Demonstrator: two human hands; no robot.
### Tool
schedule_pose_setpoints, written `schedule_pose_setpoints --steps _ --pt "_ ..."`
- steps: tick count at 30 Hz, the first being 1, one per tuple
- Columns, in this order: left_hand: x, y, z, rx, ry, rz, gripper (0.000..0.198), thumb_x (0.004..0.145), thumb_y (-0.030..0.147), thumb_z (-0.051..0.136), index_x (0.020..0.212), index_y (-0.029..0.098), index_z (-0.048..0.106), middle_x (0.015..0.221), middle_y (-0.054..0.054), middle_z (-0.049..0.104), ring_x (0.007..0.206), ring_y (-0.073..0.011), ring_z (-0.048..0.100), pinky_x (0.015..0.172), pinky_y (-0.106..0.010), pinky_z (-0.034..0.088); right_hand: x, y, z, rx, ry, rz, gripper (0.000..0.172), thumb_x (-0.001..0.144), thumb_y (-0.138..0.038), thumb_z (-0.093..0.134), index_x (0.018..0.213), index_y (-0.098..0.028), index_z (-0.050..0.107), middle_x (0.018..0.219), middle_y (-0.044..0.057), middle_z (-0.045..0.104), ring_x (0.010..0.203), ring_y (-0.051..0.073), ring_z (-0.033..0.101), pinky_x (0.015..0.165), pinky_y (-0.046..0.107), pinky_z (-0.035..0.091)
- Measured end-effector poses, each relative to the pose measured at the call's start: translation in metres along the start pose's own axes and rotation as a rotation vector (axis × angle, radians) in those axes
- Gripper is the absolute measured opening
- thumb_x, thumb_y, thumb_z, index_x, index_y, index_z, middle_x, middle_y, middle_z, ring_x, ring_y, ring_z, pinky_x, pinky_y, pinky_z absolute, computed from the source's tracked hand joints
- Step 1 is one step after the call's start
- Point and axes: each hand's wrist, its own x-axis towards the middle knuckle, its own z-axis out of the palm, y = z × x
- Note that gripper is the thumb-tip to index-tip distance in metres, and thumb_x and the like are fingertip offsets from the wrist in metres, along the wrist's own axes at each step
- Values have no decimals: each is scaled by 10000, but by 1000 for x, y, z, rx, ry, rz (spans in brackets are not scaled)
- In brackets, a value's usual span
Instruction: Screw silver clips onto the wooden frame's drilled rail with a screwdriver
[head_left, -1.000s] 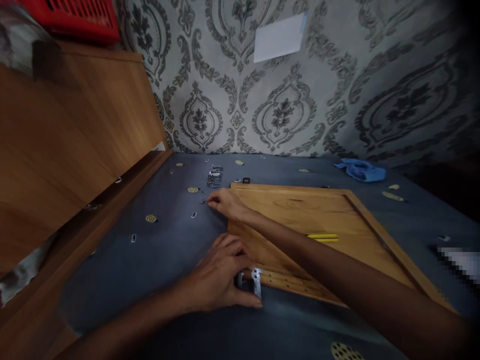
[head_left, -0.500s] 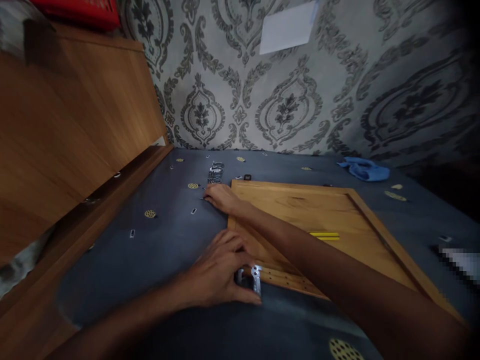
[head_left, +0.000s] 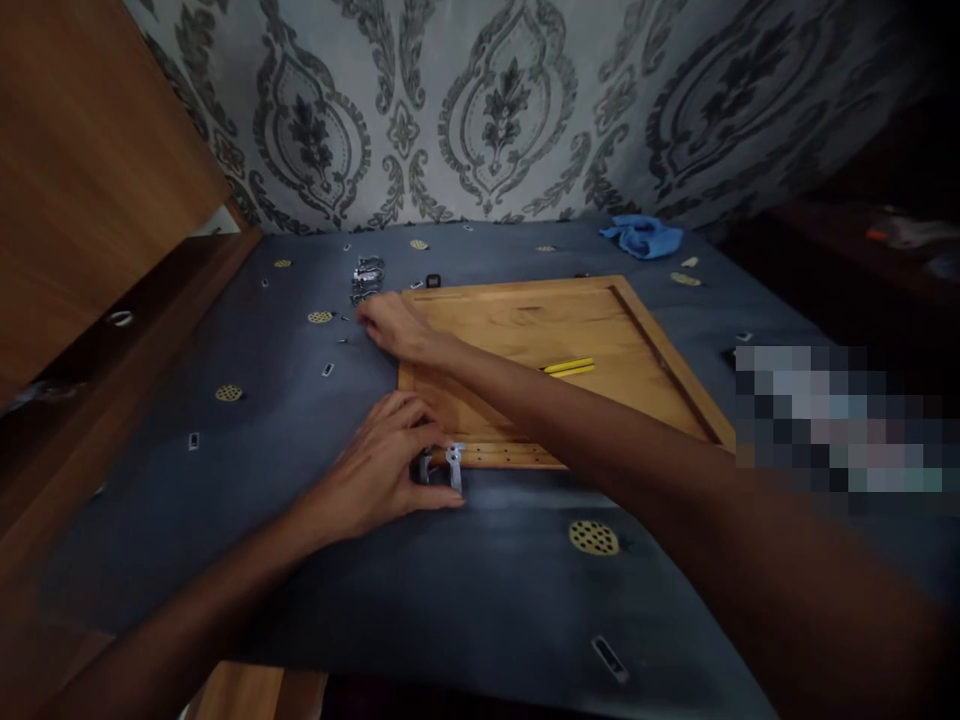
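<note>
My left hand (head_left: 397, 455) grips a silver metal bracket (head_left: 454, 462) with screw holes between thumb and fingers. The bracket sits on the near left corner of a framed wooden panel (head_left: 517, 320), where the edge has a row of small dark holes. Crossing over the panel, my right hand (head_left: 394, 328) is closed at the fingertips just past its left edge; whatever is in the fingers is hidden. Beside those fingertips lie small screws (head_left: 343, 340) on the dark patterned sheet. Right behind them is a cluster of silver metal pieces (head_left: 367, 278).
A yellow-handled tool (head_left: 570, 367) rests on the panel. A blue cloth (head_left: 643, 237) lies at the back right, and a small black square piece (head_left: 433, 281) behind the panel. Wooden furniture (head_left: 90, 150) borders the left side; a patterned wall (head_left: 405, 120) rises behind.
The view has tilted down and shifted, so everything appears higher and further left. My left hand stays on the bracket. My right hand remains beside the small screws, fingers closed.
</note>
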Motion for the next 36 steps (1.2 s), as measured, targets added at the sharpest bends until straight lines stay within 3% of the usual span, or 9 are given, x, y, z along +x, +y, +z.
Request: schedule_pose_setpoints --steps 3,5,10,14,25,36 --pt "1 2 -2 -6 -13 -16 437 769 502 889 1046 197 745 1122 -84 691 1162 -306 594 1022 -481 492 -29 1 -11 163 129 37 194 1000 -211 604 1161 -128 675 1167 87 691 1113 216 657 1013 440 536" --pt "1 2 -3 3 -7 -20 436 763 499 895 1042 199 747 1099 -77 692 1139 -297 595 1020 -469 493 -61 0 -17 295 190 51 182 957 -96 555 1086 -125 680 1054 66 707 1035 189 665 978 380 531" --pt "0 4 -4 11 -38 -36 380 785 454 890 1030 207 739 1127 -74 696 1164 -295 585 1020 -457 494 -155 -4 -29 628 201 77 169 920 -260 617 1062 -171 635 930 30 694 845 139 669 759 265 545" --pt "-1 4 -4 17 -31 -37 367 774 447 898 1001 212 730 1122 -64 697 1172 -298 580 1012 -462 497 -198 -6 -30 788 136 142 269 890 -325 653 1112 -186 593 816 -2 653 704 111 633 638 233 505" --pt "1 4 -3 11 -30 -40 371 764 449 905 999 210 747 1111 -67 691 1176 -309 574 1005 -462 493 -199 -16 -26 817 31 167 382 854 -247 680 1212 -206 552 791 -25 664 714 120 644 659 241 500" --pt "2 6 -6 -3 -60 -53 341 785 445 890 985 211 743 1110 -59 687 1176 -294 568 1016 -441 480 -200 -16 -22 680 59 126 357 894 -221 642 1243 -200 566 786 -17 666 697 130 650 650 248 512"
